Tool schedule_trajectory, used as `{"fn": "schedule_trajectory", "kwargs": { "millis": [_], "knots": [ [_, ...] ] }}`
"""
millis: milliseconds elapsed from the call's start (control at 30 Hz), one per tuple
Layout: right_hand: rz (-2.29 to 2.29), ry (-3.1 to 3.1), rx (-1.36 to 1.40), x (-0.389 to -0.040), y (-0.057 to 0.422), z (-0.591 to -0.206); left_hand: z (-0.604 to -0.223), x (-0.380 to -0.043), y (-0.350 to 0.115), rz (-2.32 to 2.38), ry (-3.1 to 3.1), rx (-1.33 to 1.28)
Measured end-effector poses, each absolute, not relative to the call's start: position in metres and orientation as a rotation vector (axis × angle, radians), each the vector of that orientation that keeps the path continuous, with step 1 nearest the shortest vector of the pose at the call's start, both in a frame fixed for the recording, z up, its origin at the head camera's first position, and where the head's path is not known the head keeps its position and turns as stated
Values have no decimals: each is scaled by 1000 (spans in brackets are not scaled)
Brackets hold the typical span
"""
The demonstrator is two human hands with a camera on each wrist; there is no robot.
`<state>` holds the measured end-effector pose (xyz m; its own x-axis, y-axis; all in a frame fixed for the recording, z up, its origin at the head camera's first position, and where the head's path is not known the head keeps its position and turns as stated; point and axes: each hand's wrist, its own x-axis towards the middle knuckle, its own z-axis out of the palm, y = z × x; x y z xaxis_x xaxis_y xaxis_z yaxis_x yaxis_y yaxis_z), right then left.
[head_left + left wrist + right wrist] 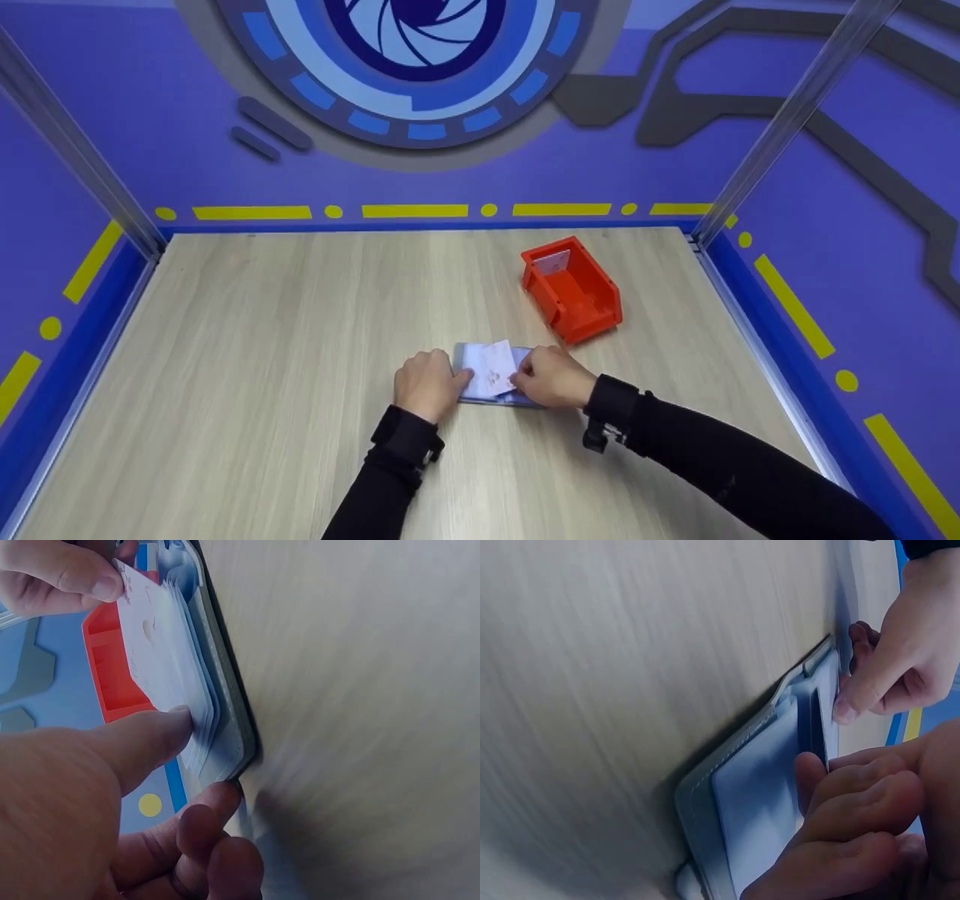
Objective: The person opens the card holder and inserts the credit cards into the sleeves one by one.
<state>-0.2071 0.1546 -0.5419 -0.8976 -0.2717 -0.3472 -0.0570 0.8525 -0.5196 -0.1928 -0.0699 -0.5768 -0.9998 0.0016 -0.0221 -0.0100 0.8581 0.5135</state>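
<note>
An opened grey-blue card holder (471, 354) with clear plastic sleeves lies on the table before me. My left hand (426, 386) grips its left end; the left wrist view shows the thumb (161, 733) on top of the stacked sleeves and the fingertips at the cover's edge. Between thumb and fingers, my right hand (553, 379) pinches the edge of a pale card with a reddish print (499, 369). This card tilts over the sleeves and overlaps them. In the right wrist view, a bluish sleeve (759, 791) on the right half lies beneath the curled right fingers.
Beyond the right hand stands a red plastic bin (546, 300), a white printed piece (553, 262) against its inner far wall. Wood-grain table (300, 315) surrounds the card holder. Blue-purple panels (480, 180) and metal posts (795, 112) enclose the back and sides.
</note>
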Motion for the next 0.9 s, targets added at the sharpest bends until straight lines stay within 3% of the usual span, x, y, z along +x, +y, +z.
{"fn": "schedule_trajectory", "kwargs": {
  "millis": [900],
  "knots": [
    [-783,2558,-348,-208,145,-547,-576,-194,-70,791,2999,7]
  ]
}}
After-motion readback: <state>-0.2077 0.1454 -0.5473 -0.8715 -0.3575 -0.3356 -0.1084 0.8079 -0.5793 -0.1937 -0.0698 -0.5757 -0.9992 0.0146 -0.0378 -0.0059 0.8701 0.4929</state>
